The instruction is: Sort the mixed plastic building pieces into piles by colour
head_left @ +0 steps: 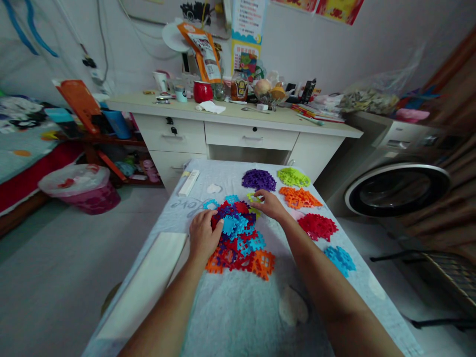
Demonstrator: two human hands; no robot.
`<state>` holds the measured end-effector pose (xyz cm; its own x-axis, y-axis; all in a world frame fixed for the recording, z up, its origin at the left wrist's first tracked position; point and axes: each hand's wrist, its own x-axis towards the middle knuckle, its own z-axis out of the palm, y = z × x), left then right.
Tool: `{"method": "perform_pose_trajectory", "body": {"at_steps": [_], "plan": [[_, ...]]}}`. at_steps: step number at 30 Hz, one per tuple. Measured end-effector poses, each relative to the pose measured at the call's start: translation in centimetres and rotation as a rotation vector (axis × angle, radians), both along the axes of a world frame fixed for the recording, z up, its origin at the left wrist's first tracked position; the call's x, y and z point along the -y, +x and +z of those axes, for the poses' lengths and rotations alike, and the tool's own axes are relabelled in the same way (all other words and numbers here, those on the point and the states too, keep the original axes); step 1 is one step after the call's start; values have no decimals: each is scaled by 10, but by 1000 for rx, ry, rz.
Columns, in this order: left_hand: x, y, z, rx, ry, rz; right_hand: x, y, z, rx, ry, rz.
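Observation:
A mixed pile of plastic interlocking building pieces [238,233] in blue, red, purple and orange lies mid-table. My left hand [204,233] rests against the pile's left edge, thumb apart from the fingers, with no piece lifted in it. At the pile's far right side, my right hand [270,204] pinches a yellow-green building piece [251,198] between thumb and fingers. Sorted by colour along the right lie a purple heap [259,180], a yellow-green heap [293,177], an orange heap [299,197], a red heap [318,226] and a blue heap [339,260].
A pale cloth covers the table [238,317]. On its left side lie a long white board [148,282] and a white strip-like box [189,183]. Beyond stands a cluttered desk [253,128]. A washing machine [394,173] is at right, a pink bin [85,191] at left.

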<state>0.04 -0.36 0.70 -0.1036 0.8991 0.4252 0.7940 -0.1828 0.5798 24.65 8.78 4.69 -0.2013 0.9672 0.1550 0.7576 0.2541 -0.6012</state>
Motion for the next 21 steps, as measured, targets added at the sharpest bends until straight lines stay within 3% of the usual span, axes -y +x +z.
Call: {"method": "perform_pose_trajectory", "body": {"at_steps": [3,8,15,21], "plan": [[-1,0,0,-9,2,6,-16,19,13,57,41,-77],[-2,1,0,-20,-9,15,-55,66,24,159,155,-353],[-5,0,-3,-32,-35,8,-98,126,21,307,168,-589],[-5,-1,-5,-46,-45,15,-118,146,17,303,112,-671]]}}
